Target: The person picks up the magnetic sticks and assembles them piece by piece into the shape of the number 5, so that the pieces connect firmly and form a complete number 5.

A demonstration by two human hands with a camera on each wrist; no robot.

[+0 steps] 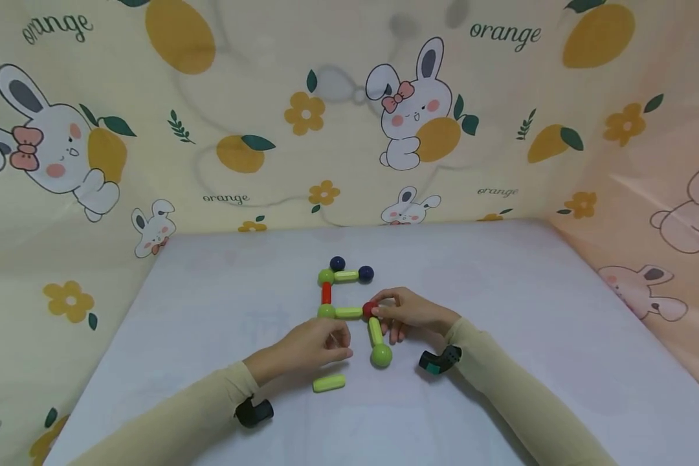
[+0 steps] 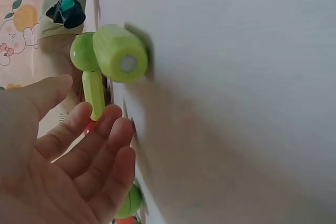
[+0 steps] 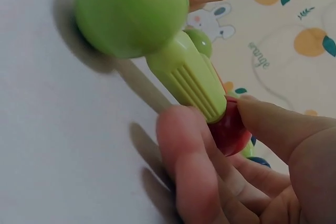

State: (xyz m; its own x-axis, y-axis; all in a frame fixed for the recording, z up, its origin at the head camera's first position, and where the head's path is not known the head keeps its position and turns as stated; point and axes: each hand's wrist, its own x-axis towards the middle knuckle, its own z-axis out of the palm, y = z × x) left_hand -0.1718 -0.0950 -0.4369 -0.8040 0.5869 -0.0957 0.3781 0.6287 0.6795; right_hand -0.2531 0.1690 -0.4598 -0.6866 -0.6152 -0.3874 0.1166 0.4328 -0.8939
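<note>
My right hand [image 1: 406,312] pinches a red ball [image 3: 231,129] between thumb and fingers. From that ball a light green rod [image 1: 375,331] runs toward me to a green ball [image 1: 381,355], and another light green rod [image 1: 349,312] runs left to a second green ball [image 1: 327,311]. A red rod [image 1: 326,293] links that one to a far green ball [image 1: 325,277]. My left hand [image 1: 311,346] hovers left of the near rod, fingers loosely bent around nothing. Below it lies a loose light green rod [image 1: 329,383], whose pale round end faces the left wrist view.
At the far end of the joined pieces, a light green rod [image 1: 346,276] leads to a dark blue ball [image 1: 366,274]. Another dark blue ball [image 1: 338,263] sits behind the far green ball. A printed cloth [image 1: 349,116] rises behind the white table [image 1: 210,278].
</note>
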